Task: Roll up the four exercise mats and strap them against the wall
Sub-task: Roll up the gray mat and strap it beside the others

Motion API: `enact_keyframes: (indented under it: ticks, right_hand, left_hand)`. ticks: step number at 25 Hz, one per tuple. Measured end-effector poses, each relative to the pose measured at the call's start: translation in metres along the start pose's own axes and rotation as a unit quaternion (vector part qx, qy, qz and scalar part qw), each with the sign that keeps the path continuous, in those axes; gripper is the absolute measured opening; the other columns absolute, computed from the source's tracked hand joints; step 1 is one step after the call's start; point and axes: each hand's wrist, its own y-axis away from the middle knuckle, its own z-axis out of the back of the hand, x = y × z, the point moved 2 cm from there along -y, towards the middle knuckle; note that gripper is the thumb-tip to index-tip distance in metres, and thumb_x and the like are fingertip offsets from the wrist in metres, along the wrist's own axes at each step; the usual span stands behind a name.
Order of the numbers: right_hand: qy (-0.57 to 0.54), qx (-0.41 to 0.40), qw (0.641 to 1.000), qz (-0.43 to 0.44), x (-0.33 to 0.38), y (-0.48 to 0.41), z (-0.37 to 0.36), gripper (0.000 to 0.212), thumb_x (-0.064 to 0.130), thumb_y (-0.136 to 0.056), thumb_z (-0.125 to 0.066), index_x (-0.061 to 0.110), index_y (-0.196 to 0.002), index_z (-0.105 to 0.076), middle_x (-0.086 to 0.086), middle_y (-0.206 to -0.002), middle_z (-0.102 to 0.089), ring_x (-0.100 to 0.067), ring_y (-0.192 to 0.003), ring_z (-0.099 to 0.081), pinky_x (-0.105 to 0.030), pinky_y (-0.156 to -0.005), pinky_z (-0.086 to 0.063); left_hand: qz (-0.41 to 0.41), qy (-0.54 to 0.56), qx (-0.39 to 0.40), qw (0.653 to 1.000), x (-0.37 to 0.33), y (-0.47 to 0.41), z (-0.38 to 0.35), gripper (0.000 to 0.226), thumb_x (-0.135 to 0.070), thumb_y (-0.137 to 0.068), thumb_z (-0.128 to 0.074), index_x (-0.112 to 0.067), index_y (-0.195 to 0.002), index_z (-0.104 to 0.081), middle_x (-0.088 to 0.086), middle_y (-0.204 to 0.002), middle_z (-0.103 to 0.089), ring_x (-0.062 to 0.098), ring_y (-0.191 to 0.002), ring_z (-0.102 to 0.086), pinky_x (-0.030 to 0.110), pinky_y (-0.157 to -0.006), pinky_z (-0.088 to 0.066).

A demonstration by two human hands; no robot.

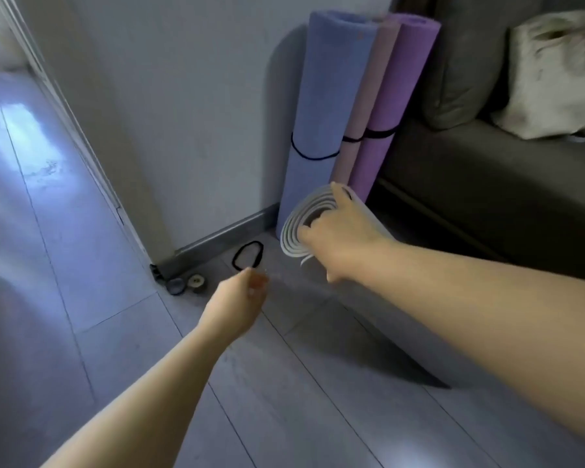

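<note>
Fourth mat in hand at the wall, not yet strapped.
We are gripping the grey mat [293, 231] by its coiled end with the right hand [338, 244], fingers hooked into the spiral, just near of the three strapped mats [321, 113]. We judge it light, soft and springy, so it is apt to uncoil and is best bound at mid-length. The left hand [237, 302] is hovering by the black strap [259, 254] on the floor, and its fingers are too blurred to tell.

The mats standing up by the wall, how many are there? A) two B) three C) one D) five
B: the blue mat, the pink mat and the purple mat stand upright against the wall; the fourth, the grey mat, is gripped by the right hand.
</note>
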Motion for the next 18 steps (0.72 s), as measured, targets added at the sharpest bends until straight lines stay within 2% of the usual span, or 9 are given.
enact_keyframes:
  ticks: [1, 3, 4, 7, 9, 11, 14, 16, 18]
  right_hand:
    - [0.042, 0.013, 0.999, 0.022, -0.007, -0.010, 0.009, 0.014, 0.020, -0.090, -0.054, 0.017, -0.102, -0.060, 0.002, -0.079, -0.056, -0.021, -0.084, -0.052, -0.049, -0.117, -0.003]
    - [0.064, 0.048, 0.996, 0.049, -0.017, -0.014, 0.021, 0.020, 0.028, -0.090, -0.058, 0.017, -0.106, -0.060, 0.001, -0.084, -0.059, -0.023, -0.097, -0.055, -0.055, -0.115, -0.002]
    - [0.068, 0.055, 0.995, 0.054, -0.019, -0.018, 0.023, 0.025, 0.034, -0.089, -0.060, 0.017, -0.107, -0.058, 0.002, -0.088, -0.061, -0.023, -0.101, -0.057, -0.055, -0.115, -0.001]
    - [0.091, 0.041, 0.990, 0.101, 0.003, -0.027, 0.025, 0.044, 0.054, -0.082, -0.063, 0.013, -0.095, -0.062, 0.000, -0.086, -0.066, -0.021, -0.083, -0.061, -0.052, -0.117, -0.007]
    - [0.079, 0.057, 0.985, 0.142, 0.026, -0.036, 0.017, 0.045, 0.055, -0.083, -0.062, 0.011, -0.091, -0.066, 0.000, -0.079, -0.063, -0.021, -0.073, -0.057, -0.048, -0.115, -0.018]
    - [0.079, 0.088, 0.979, 0.167, 0.037, -0.054, 0.009, 0.042, 0.053, -0.082, -0.064, 0.012, -0.093, -0.066, 0.001, -0.077, -0.059, -0.021, -0.073, -0.054, -0.045, -0.111, -0.024]
    - [0.113, 0.118, 0.971, 0.173, 0.038, -0.099, -0.017, 0.040, 0.053, -0.082, -0.063, 0.018, -0.100, -0.066, 0.003, -0.096, -0.067, -0.021, -0.094, -0.060, -0.051, -0.115, -0.015]
    - [0.136, 0.154, 0.967, 0.151, 0.043, -0.140, -0.053, 0.036, 0.048, -0.087, -0.059, 0.020, -0.109, -0.066, 0.005, -0.107, -0.066, -0.023, -0.111, -0.055, -0.058, -0.116, 0.000]
    - [0.137, 0.205, 0.959, 0.136, 0.052, -0.180, -0.094, 0.034, 0.040, -0.094, -0.052, 0.021, -0.120, -0.062, 0.004, -0.118, -0.063, -0.024, -0.123, -0.048, -0.059, -0.112, 0.008]
  left_hand:
    - [0.005, -0.019, 0.015, 1.000, 0.002, -0.011, 0.005, 0.024, -0.025, -0.095, -0.050, -0.024, -0.116, -0.060, 0.000, -0.106, -0.065, 0.018, -0.084, -0.063, 0.033, -0.069, -0.055]
    - [0.000, -0.035, 0.021, 0.999, 0.003, -0.026, 0.022, 0.022, -0.026, -0.094, -0.049, -0.025, -0.113, -0.061, 0.000, -0.108, -0.065, 0.019, -0.090, -0.063, 0.036, -0.076, -0.056]
    - [-0.002, -0.020, 0.012, 1.000, 0.003, -0.034, 0.036, 0.022, -0.026, -0.095, -0.050, -0.024, -0.113, -0.061, 0.000, -0.109, -0.065, 0.018, -0.092, -0.062, 0.034, -0.078, -0.054]
    - [-0.006, 0.044, -0.026, 0.999, 0.003, -0.054, 0.074, 0.019, -0.023, -0.096, -0.050, -0.023, -0.112, -0.061, -0.002, -0.108, -0.064, 0.014, -0.096, -0.058, 0.027, -0.079, -0.046]
    - [-0.026, 0.042, -0.013, 0.999, 0.007, -0.063, 0.085, 0.019, -0.024, -0.096, -0.050, -0.025, -0.112, -0.061, -0.003, -0.108, -0.063, 0.012, -0.097, -0.056, 0.025, -0.079, -0.043]
    - [-0.039, 0.022, 0.007, 0.999, 0.024, -0.075, 0.086, 0.022, -0.026, -0.096, -0.050, -0.024, -0.115, -0.060, -0.003, -0.111, -0.063, 0.012, -0.099, -0.056, 0.025, -0.080, -0.043]
    - [-0.018, 0.002, 0.028, 0.999, 0.060, -0.102, 0.063, 0.024, -0.027, -0.096, -0.049, -0.024, -0.118, -0.057, -0.003, -0.110, -0.062, 0.017, -0.100, -0.060, 0.032, -0.082, -0.051]
    - [0.011, -0.034, 0.047, 0.998, 0.090, -0.132, 0.027, 0.020, -0.027, -0.096, -0.046, -0.023, -0.111, -0.057, 0.000, -0.108, -0.063, 0.022, -0.095, -0.061, 0.034, -0.076, -0.052]
    - [0.029, -0.096, 0.074, 0.992, 0.115, -0.165, -0.008, 0.019, -0.024, -0.096, -0.042, -0.021, -0.107, -0.057, 0.004, -0.112, -0.063, 0.025, -0.096, -0.060, 0.034, -0.075, -0.051]
